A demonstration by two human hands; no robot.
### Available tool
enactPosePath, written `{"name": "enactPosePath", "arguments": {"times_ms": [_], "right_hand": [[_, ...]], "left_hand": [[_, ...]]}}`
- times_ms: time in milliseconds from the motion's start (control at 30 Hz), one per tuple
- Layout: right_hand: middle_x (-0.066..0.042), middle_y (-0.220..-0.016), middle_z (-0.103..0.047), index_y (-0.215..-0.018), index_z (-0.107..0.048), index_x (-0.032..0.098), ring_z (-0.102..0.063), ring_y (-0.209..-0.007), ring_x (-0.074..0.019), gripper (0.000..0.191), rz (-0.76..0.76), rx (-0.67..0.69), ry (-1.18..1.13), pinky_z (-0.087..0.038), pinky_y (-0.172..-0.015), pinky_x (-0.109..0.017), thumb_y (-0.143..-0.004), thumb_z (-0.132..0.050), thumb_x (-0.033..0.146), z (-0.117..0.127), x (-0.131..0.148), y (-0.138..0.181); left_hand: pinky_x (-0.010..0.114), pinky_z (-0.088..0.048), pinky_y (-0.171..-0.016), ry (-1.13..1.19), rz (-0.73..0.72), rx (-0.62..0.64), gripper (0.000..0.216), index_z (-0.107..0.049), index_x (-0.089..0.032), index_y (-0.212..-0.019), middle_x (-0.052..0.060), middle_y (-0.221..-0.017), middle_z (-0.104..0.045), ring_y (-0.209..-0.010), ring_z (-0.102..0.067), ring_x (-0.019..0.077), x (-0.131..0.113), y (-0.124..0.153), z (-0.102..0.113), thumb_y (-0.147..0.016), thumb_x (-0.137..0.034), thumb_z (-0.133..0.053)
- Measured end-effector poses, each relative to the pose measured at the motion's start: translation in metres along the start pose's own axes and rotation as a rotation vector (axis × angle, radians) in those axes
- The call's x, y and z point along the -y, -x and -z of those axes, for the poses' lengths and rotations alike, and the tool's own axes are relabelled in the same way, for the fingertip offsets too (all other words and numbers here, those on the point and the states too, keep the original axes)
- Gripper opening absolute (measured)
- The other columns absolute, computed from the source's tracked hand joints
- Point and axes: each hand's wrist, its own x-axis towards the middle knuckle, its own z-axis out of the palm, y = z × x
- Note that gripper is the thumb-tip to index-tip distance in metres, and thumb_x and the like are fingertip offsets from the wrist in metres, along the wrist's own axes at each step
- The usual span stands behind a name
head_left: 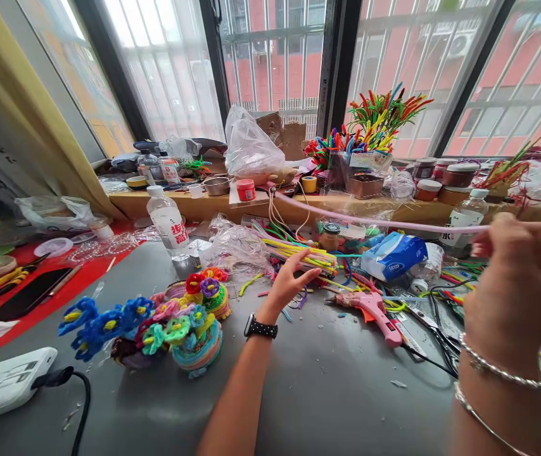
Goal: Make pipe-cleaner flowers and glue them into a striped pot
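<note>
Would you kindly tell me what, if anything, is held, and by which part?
The right hand holds a pale pink pipe cleaner by one end. Whether the left hand, at the multicoloured bundle, grips any cannot be told.

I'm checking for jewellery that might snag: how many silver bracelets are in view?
2: a beaded bracelet around the wrist of the right hand, and a thinner bracelet farther up that forearm. More could be hidden out of frame.
</note>
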Motion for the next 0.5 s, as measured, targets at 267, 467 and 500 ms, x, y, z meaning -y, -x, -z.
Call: {"name": "enactPosePath", "arguments": {"times_ms": [267, 467, 500], "right_hand": [[0.006, -0.048, -0.043, -0.05, -0.052, 0.017, -0.035, -0.046, -0.0071, 0.024, -0.012, 0.317, -0.257, -0.025, -0.046, -0.024, -0.072, -0.055, 0.026, -0.019, -0.005, 0.008], [0.003, -0.056, -0.054, -0.059, -0.058, 0.018, -0.047, -0.054, -0.0099, 0.022, -0.081, 0.654, -0.335, -0.035, -0.051, -0.022, -0.072, -0.055, 0.036, -0.03, -0.02, 0.008], [0.002, -0.06, -0.058, -0.065, -0.061, 0.018, -0.05, -0.056, -0.0112, 0.02, -0.087, 0.809, -0.28, -0.037, -0.052, -0.022, -0.069, -0.058, 0.038, -0.036, -0.026, 0.011]], "left_hand": [[0.014, -0.038, -0.041, 0.853, 0.24, -0.066, 0.045, -0.057, -0.012, -0.1, 0.0, -0.059, -0.058, -0.045, -0.049, 0.0041, -0.024, 0.008, 0.002, -0.069, -0.045, -0.058], [0.008, -0.033, -0.033, 1.01, 0.317, -0.155, 0.021, -0.062, -0.01, -0.078, -0.002, -0.05, -0.054, -0.037, -0.044, 0.0003, -0.019, 0.006, 0.009, -0.078, -0.029, -0.052], [0.007, -0.037, -0.037, 1.033, 0.318, -0.228, 0.02, -0.062, -0.011, -0.075, -0.002, -0.053, -0.056, -0.04, -0.048, 0.0002, -0.017, 0.005, 0.01, -0.08, -0.026, -0.05]]}}
